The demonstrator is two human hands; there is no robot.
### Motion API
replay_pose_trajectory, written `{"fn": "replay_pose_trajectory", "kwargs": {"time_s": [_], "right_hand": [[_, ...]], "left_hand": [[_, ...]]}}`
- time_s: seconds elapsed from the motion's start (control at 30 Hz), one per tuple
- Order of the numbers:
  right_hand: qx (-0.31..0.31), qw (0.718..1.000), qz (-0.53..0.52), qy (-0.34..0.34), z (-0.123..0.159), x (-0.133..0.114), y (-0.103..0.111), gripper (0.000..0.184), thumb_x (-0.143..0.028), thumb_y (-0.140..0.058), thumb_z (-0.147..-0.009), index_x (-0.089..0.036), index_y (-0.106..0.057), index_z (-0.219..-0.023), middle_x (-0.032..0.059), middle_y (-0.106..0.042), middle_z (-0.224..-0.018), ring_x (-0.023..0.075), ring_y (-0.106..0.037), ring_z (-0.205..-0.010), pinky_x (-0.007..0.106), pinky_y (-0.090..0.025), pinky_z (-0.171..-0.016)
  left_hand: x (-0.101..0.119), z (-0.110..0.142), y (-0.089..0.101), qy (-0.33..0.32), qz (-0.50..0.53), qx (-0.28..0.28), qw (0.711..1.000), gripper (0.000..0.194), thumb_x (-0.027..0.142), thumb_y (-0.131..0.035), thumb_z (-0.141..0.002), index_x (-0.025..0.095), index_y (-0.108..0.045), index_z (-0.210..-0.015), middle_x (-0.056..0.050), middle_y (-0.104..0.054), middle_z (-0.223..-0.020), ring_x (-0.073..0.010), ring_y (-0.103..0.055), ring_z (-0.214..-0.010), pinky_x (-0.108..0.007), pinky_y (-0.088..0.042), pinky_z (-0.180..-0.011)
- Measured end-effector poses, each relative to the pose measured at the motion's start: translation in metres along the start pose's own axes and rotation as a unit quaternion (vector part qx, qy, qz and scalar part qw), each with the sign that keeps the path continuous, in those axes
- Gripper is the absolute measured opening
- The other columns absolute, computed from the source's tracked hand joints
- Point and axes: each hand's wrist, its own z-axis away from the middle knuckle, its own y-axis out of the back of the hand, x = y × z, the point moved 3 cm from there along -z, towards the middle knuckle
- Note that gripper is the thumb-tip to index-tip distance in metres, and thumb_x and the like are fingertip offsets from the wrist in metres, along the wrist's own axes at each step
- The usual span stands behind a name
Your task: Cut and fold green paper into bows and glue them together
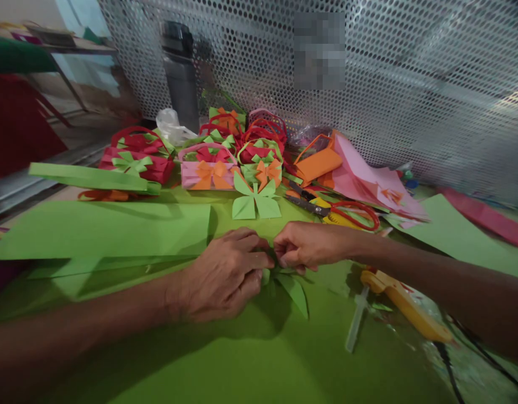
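Close together at the middle of the green tabletop (216, 365), both hands work on a green paper bow (294, 292). One pointed tail of it sticks out below the fingers; the rest is mostly covered. My left hand (229, 275) has its fingers bent and pressed onto the bow from the left. Coming in from the right, my right hand (303, 247) is closed in a pinch at the bow's upper part. Just beyond the hands stands another green paper bow (256, 203), its loops and tails spread.
Small paper bags (208, 175) with bows crowd the back, near a dark bottle (180, 78). Scissors (351, 216) lie behind my right hand. A yellow glue gun (410, 308) with a glue stick (357, 320) and cord lies right. Green paper sheets (107, 227) lie left.
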Motion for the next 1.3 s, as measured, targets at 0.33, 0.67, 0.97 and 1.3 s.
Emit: {"fn": "replay_pose_trajectory", "kwargs": {"time_s": [0.33,0.67,0.97,1.3], "right_hand": [[-0.003,1.0,0.012,0.002,0.0,-0.004,-0.001,0.013,-0.008,-0.049,-0.069,-0.017,-0.047,-0.061,-0.0066,-0.049,-0.049,0.0062,-0.044,-0.04,0.016,-0.032,-0.039],[0.003,0.999,0.029,0.023,-0.001,-0.001,-0.002,0.011,-0.009,-0.048,-0.07,-0.018,-0.049,-0.064,-0.0052,-0.052,-0.051,0.008,-0.047,-0.043,0.017,-0.031,-0.041],[0.179,0.983,0.037,0.011,0.022,0.002,0.008,0.01,-0.025,-0.055,-0.077,-0.016,-0.06,-0.078,-0.0038,-0.056,-0.053,0.0093,-0.05,-0.044,0.019,-0.035,-0.042],[0.232,0.946,-0.218,-0.058,0.057,0.027,-0.036,0.026,-0.031,-0.057,-0.077,-0.015,-0.059,-0.097,0.0037,-0.063,-0.078,0.0149,-0.061,-0.066,0.024,-0.049,-0.051]], "left_hand": [[0.0,0.002,-0.001,0.002,-0.013,-0.004,1.0,0.023,0.016,-0.041,-0.081,0.018,-0.064,-0.087,-0.008,-0.059,-0.092,-0.0221,-0.054,-0.087,-0.038,-0.043,-0.082],[0.003,0.002,-0.004,0.027,-0.032,-0.056,0.998,0.028,0.016,-0.041,-0.08,0.019,-0.064,-0.096,-0.01,-0.054,-0.096,-0.0254,-0.048,-0.091,-0.044,-0.041,-0.084],[0.001,0.002,-0.006,0.026,-0.045,-0.049,0.997,0.027,0.016,-0.043,-0.08,0.019,-0.064,-0.097,-0.01,-0.055,-0.105,-0.0259,-0.047,-0.097,-0.045,-0.039,-0.089],[0.002,0.002,-0.006,0.015,-0.05,-0.019,0.998,0.024,0.013,-0.042,-0.08,0.019,-0.063,-0.089,-0.008,-0.057,-0.101,-0.0232,-0.051,-0.095,-0.041,-0.04,-0.089]]}}
